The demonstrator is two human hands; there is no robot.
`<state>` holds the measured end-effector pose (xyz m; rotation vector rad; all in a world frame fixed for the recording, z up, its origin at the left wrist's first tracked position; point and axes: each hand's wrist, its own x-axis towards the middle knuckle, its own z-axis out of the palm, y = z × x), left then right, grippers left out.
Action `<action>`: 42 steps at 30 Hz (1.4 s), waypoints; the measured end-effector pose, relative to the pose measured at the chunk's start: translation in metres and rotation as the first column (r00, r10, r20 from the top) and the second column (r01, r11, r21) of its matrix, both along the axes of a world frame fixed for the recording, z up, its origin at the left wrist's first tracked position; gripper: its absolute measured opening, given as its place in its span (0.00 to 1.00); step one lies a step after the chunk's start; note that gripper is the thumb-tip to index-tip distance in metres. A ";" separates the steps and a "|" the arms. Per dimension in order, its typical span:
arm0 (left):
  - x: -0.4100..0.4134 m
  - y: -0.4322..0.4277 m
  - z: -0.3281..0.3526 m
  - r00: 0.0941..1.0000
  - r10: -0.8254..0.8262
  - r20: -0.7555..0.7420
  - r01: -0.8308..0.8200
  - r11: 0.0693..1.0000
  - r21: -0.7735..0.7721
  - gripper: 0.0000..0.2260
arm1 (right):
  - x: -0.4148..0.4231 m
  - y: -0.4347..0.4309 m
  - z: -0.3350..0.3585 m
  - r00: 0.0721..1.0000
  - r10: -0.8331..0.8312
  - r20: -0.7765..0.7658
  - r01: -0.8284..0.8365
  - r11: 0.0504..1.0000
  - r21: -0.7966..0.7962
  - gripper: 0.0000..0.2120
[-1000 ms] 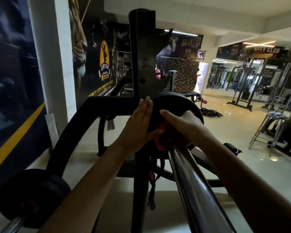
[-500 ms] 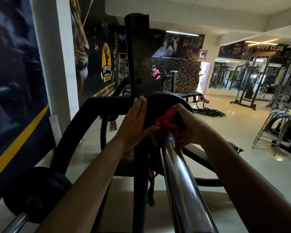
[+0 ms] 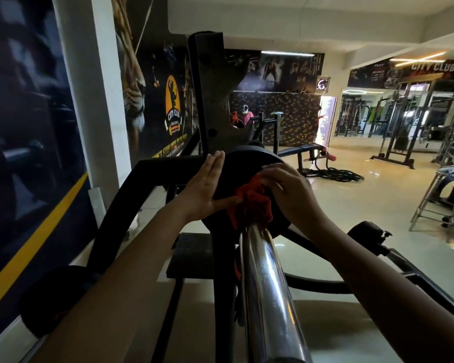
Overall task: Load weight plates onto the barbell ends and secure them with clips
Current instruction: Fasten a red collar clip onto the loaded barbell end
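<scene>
1. The landmark is the chrome barbell sleeve (image 3: 270,292), which runs from the lower edge of the view up to the middle.
2. One black weight plate (image 3: 249,166) already sits on the far part of the sleeve, close to the black rack upright (image 3: 207,100) behind it. This part of the loading looks done for this end.
3. A red clip (image 3: 249,205) is around the sleeve, directly in front of the plate and touching its face. I judge it is being set now; whether it is locked I cannot tell.
4. The left hand (image 3: 207,187) is flat and wide, fingers straight, pressed on the plate to the left of the sleeve. It holds nothing; the thumb reaches toward the clip.
5. The right hand (image 3: 294,195) is curled over the clip from the right side of the sleeve and grips it.
6. Another dark plate (image 3: 55,299) is on a second bar, low and far left of the sleeve.
7. Left to do, in my judgement: finish fixing this clip. The other end of the barbell is not visible, so its state is unknown.
</scene>
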<state>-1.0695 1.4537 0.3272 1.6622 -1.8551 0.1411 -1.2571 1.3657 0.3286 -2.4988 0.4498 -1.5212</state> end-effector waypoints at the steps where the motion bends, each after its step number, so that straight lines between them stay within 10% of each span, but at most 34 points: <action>1: 0.000 0.000 0.000 1.000 0.006 0.001 -0.006 1.000 0.006 0.44 | -0.004 -0.003 -0.004 0.998 0.044 -0.044 -0.046 0.998 -0.045 0.13; 6: 0.001 0.000 -0.001 1.000 0.008 -0.010 -0.008 1.000 0.004 0.45 | -0.030 -0.023 -0.008 0.878 -0.050 -0.476 -0.039 0.984 -0.175 0.44; 9: 0.002 -0.003 -0.002 1.000 0.018 -0.004 -0.018 1.000 -0.018 0.49 | -0.027 -0.029 -0.011 0.862 -0.248 -0.442 0.054 0.912 -0.407 0.54; 25: 0.003 -0.009 -0.004 0.919 0.117 0.378 -0.089 0.992 -0.091 0.42 | -0.020 -0.043 -0.050 0.981 -0.124 -0.147 0.031 0.856 -0.517 0.31; 42: 0.003 -0.012 -0.011 0.931 0.148 0.332 -0.115 0.986 -0.119 0.40 | -0.023 -0.035 -0.041 0.956 -0.167 -0.243 0.022 0.862 -0.507 0.34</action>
